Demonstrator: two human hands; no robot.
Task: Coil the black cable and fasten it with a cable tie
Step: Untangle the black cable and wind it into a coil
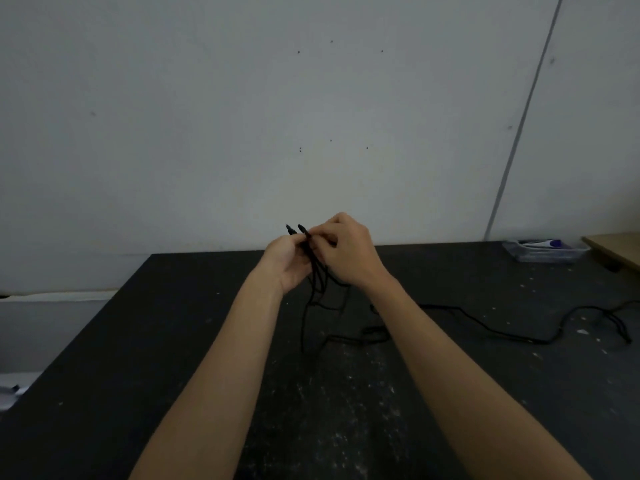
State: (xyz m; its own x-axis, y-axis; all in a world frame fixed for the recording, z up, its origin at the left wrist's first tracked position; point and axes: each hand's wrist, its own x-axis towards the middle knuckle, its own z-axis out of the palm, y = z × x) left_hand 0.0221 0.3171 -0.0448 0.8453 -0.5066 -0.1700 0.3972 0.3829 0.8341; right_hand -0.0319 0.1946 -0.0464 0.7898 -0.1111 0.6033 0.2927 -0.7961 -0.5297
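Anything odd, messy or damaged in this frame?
Nothing damaged. Pale specks litter the black table, and a second cable sprawls uncoiled at right. Both hands hold the black cable above the table.

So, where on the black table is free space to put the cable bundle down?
The widest bare patch of the table lies left of the left forearm, up to the table's left edge. Right of the right forearm it is crowded: a loose black cable snakes toward the right edge, and a clear bag sits at the far right corner.
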